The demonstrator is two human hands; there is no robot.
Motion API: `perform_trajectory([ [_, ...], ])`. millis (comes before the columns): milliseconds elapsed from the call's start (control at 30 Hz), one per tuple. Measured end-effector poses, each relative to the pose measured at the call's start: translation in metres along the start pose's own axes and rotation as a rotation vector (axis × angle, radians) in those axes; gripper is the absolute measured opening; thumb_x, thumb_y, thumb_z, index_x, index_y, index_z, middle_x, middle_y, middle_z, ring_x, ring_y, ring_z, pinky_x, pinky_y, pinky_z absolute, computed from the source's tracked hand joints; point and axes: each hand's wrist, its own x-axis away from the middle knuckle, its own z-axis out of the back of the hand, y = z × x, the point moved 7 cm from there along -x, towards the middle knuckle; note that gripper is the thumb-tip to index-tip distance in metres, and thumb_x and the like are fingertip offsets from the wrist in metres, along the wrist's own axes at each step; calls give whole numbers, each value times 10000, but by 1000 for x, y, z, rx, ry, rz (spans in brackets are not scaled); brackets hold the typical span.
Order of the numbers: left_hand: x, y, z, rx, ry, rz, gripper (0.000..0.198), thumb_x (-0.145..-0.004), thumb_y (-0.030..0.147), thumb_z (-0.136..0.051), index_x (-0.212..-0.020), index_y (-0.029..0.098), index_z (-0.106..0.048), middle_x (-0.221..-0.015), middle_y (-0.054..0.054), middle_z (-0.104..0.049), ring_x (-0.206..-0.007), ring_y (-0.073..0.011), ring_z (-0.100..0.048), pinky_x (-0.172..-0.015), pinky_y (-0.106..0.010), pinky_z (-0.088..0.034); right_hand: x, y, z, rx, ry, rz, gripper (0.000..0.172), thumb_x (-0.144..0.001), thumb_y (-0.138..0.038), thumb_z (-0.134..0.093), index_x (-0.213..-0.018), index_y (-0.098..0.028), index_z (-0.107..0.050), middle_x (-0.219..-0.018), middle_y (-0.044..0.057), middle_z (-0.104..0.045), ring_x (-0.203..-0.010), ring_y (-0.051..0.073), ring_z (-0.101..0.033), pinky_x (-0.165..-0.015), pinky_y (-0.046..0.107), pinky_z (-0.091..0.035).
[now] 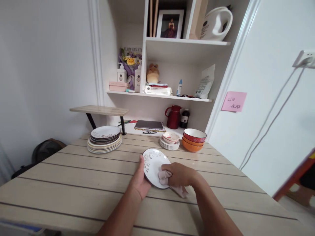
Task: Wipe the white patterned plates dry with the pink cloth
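My left hand (139, 179) grips the left rim of a white plate (153, 164) with a floral pattern and dark edge, held tilted just above the wooden table (73, 183). My right hand (179, 174) is closed on a pale pink cloth (164, 177) and presses it against the plate's face at the lower right. A tail of the cloth hangs below my right wrist. Both forearms reach in from the bottom of the view.
A stack of plates (104, 139) sits at the table's far left. At the far right stand small white dishes (169, 141) and stacked red and orange bowls (194, 139). Behind are shelves with a red jug (173, 117), a dark bottle, a tablet and bottles.
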Motion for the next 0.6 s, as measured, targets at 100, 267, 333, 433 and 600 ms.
perform_trajectory([
  [100, -3, 0, 0, 2, -33, -2, 695, -821, 616, -488, -1340, 153, -507, -1296, -166, -604, -1233, -312, -527, -1050, -479, -382, -6, -18, 0, -101, 51, 132, 234, -658, -166, -573, -878, -233, -618, -796, -16, -631, -741, 162, -561, -629, 233, -388],
  [267, -5, 2, 2, 9, -32, -49, 695, -836, 641, -417, -1346, 176, -497, -1287, -155, -612, -1205, -297, -553, -1035, -466, -397, -30, -35, 1, -328, 274, 309, 259, -742, -162, -544, -985, -207, -625, -944, 3, -640, -870, 162, -565, -766, 238, -426],
  [333, -5, 2, 1, -5, -32, -40, 701, -827, 650, -423, -1348, 187, -493, -1284, -148, -615, -1202, -297, -556, -1035, -465, -397, -39, -35, 4, -352, 393, 315, 251, -777, -178, -541, -1007, -211, -635, -983, 18, -634, -910, 169, -565, -804, 246, -421],
  [433, -3, 1, -2, -32, -45, -18, 698, -820, 622, -479, -1352, 171, -487, -1277, -153, -620, -1213, -302, -546, -1044, -456, -392, -51, -25, 10, -272, 540, 177, 316, -787, -165, -537, -1072, -252, -644, -1016, 28, -609, -951, 181, -561, -815, 251, -406],
  [600, -3, 2, -2, -27, -45, -8, 689, -823, 562, -541, -1383, 170, -453, -1301, -152, -604, -1231, -302, -534, -1068, -458, -372, -46, 12, 21, -48, 586, -168, 458, -801, -137, -491, -1188, -355, -605, -1111, 30, -568, -912, 186, -583, -706, 242, -375],
])
